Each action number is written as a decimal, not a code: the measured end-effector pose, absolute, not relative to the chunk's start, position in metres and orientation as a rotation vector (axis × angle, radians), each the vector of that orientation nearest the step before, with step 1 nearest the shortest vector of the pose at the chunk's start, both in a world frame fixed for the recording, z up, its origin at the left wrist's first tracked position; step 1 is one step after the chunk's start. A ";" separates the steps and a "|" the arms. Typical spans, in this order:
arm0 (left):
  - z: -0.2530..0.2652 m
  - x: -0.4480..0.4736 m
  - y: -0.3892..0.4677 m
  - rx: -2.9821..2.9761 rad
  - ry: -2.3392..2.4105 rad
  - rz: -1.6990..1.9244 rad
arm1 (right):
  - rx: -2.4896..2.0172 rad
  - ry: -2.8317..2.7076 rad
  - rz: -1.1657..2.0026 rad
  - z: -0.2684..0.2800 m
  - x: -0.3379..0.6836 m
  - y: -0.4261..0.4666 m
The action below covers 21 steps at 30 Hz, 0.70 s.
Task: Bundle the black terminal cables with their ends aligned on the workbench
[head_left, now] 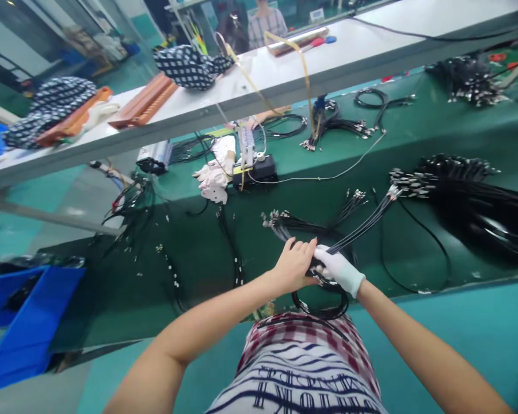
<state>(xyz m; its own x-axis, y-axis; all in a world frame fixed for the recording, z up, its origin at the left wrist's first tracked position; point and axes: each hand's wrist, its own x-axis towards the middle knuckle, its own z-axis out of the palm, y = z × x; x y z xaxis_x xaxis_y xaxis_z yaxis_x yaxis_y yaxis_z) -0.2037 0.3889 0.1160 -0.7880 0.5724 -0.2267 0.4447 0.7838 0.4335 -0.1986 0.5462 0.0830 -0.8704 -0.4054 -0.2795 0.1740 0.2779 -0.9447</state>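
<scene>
At the front edge of the green bench, my bare left hand [296,263] and my white-gloved right hand [337,271] meet, both closed around one bundle of black cables [362,227]. The bundle fans out to the upper right, its pale metal connectors in a cluster at the end. Below my hands its lower part hangs in a loop [323,313] near my apron. Just beyond my fingers lie more black cables [300,221] with silvery tips, partly behind my left hand. Where the fingertips press the bundle is hidden.
A thick pile of black cables [487,213] lies at the right. Ahead stand a black device [255,171] and white gloves [216,175]. A raised white shelf [224,95] crosses the bench, with a person [265,26] beyond. A blue bin [30,322] is at left.
</scene>
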 end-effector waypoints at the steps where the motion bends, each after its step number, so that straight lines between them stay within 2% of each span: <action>1: 0.101 -0.197 0.393 0.720 2.617 0.440 | -0.172 2.032 -1.632 0.081 -0.199 0.555; 7: 0.073 -0.234 0.413 0.587 2.584 0.432 | -0.024 1.674 -1.704 0.069 -0.190 0.626; 10: 0.056 -0.278 0.423 0.590 2.621 0.404 | 0.157 1.925 -1.666 0.047 -0.184 0.651; 12: 0.035 -0.302 0.435 0.591 2.639 0.374 | 0.286 2.276 -1.468 0.025 -0.183 0.652; 17: -0.015 -0.315 0.466 0.608 2.672 0.333 | 0.335 2.935 -0.546 -0.034 -0.182 0.634; 21: -0.026 -0.308 0.467 0.581 2.707 0.384 | 0.228 3.019 -0.312 -0.062 -0.185 0.640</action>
